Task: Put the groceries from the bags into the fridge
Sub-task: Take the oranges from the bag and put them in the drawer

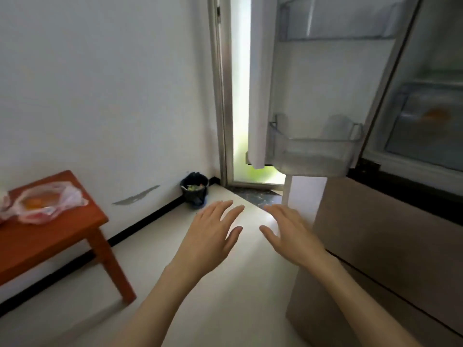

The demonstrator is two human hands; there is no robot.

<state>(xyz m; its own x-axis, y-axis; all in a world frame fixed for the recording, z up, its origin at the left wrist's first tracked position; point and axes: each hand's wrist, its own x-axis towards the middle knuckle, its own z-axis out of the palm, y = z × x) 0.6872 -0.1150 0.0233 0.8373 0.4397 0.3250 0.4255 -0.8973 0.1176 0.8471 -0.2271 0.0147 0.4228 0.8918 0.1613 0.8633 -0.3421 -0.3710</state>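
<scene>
Head view, near to far. Both forearms extend forward over the pale floor [225, 309]. Left hand [210, 236] and right hand [288, 236] hover palm-down, fingers spread, each holding nothing and touching nothing. They sit close together, thumbs facing across a narrow gap.

Task item: a translucent plastic grocery bag [47, 202] rests on the red wooden stool [50, 236], on the top's far side, close to the wall-side edge. An orange, rounded item shows through the plastic; its identity cannot be confirmed. A second bag [3, 206] is cut off by the frame's left edge. The bag lies well to the left of both hands, its long axis running left to right along the stool top. The left hand is the nearer. Judgement: the next reach goes leftward; open floor lies between hand and stool, with nothing in the path.

Right side: the fridge's lower drawer fronts [375, 241] stand just beside the right forearm. Above, the fridge door [313, 83] is swung open; its lower door bin [313, 151] and upper bin [335, 18] appear empty. The fridge interior [426, 121] is blurred; something orange shows in a clear drawer, not identifiable.

Far: a small dark waste bin [195, 189] stands in the floor corner by the white wall [100, 83], clear of any likely route.
</scene>
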